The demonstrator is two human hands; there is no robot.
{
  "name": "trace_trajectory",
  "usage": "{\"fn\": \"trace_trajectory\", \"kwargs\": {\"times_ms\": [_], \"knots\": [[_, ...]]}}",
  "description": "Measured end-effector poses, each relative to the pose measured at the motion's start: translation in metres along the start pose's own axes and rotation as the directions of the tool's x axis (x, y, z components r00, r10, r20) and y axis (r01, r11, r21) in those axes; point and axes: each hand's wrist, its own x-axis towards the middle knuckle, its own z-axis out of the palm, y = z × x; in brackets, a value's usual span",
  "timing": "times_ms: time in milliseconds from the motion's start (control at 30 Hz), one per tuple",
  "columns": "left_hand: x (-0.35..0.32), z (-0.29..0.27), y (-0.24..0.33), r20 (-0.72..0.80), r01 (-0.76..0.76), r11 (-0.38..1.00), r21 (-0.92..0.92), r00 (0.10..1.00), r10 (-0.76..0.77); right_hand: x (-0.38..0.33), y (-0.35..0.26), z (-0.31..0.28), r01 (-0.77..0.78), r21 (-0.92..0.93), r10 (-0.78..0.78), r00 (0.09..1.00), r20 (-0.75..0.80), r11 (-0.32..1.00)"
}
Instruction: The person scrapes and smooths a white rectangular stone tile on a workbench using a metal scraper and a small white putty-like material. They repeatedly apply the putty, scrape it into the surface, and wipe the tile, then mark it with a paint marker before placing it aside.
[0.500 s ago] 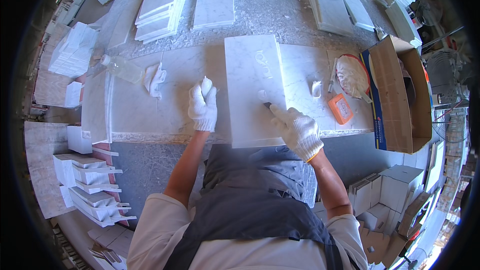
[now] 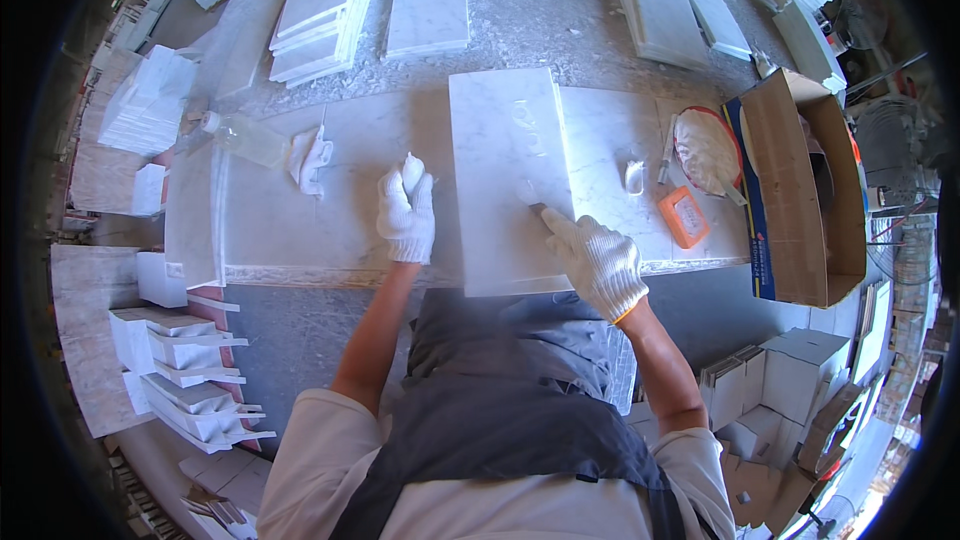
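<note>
Rt hand (image 2: 600,265), 1 ea., white knit glove, at rt side of the white slab (image 2: 500,230), w/ dark-tipped tool (image 2: 539,209) in its fingers.

Slab: 1 pc., grey-veined, lying flat, mid-bench, long side running near to far; near end at approx. the bench's near edge. Glossy raised marks (image 2: 525,120) on far half; pale patch (image 2: 530,188) just beyond the tool tip.

Handling, my judgement: keep tool low & nearly flat, press light & even, short strokes; a steep tip might scratch the stone. Lt hand would do well braced on the slab, clear of the tip's path.

Rt hand, detail: fingers closed round the tool, index laid fwd. along it; tip at the slab's face, by the patch. Actual contact hard to confirm; handle mostly hidden by glove.

Lt hand (image 2: 406,215), 1 ea., same glove: lt of slab, apart from it, fingers curled narrow & upward. Small white point at top; can't tell if glove end or something held.

Adjacent, rt: orange box (image 2: 684,217), red-rimmed round item (image 2: 706,152), open carton (image 2: 790,190). Lt: clear bottle (image 2: 250,137), crumpled white cloth (image 2: 310,162). Far: stacked slabs, qty. unclear.
</note>
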Motion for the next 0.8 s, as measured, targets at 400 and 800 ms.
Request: {"fn": "trace_trajectory", "kwargs": {"times_ms": [400, 800], "knots": [[-0.001, 0.002, -0.005, -0.006, -0.018, 0.999, 0.047, 1.000, 0.018, 0.019, -0.004, 0.016, 0.093, -0.073, -0.101, 0.987, -0.121, 0.993], [-0.002, 0.008, -0.017, 0.034, -0.041, 0.997, -0.069, 0.998, 0.043, -0.032, -0.020, 0.025, 0.007, 0.146, 0.037, 0.954, -0.297, 0.989]]}}
